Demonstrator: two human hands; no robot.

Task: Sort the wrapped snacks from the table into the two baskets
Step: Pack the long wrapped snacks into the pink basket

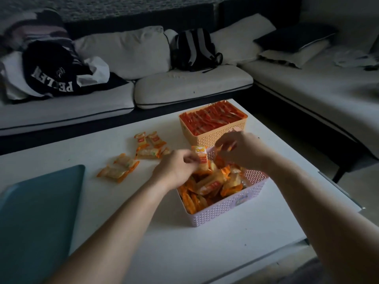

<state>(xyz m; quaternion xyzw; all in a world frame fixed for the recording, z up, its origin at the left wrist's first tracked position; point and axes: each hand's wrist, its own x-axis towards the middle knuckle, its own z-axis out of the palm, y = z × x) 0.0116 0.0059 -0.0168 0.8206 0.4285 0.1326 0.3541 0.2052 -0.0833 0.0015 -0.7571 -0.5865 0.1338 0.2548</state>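
The left hand (174,168) pinches an orange-and-white snack packet (200,155) between thumb and fingers, holding it upright over the far left corner of the lilac basket (227,208). The lower end of the packet is hidden behind the fingers, and its print is too small to read. The right hand (240,149) is curled over the basket's far rim with its fingertips closed on something small and orange (225,147); blur and the fingers themselves make it hard to tell whether that is one wrapper or more. Both forearms reach in from the bottom edge, where they are cut off.

The lilac basket, a perforated plastic one, is heaped with orange-and-white packets (211,185); the hands cover its far side. Just behind it, touching or nearly so, stands an orange basket (213,138) filled with red wrapped sticks (213,117) lying in rows; the right hand hides its near right corner.

On the white table (184,242), left of the baskets, more packets lie loose: a cluster of loose packets (149,147) near the left hand, one partly hidden by it, and a second pair of packets (119,169) further left. A teal tray (37,203) sits at the near left, cut off by the picture's edge.

Beyond the table a white sofa (184,87) holds dark clothing (53,74) and a backpack (194,50), dim in the low light.
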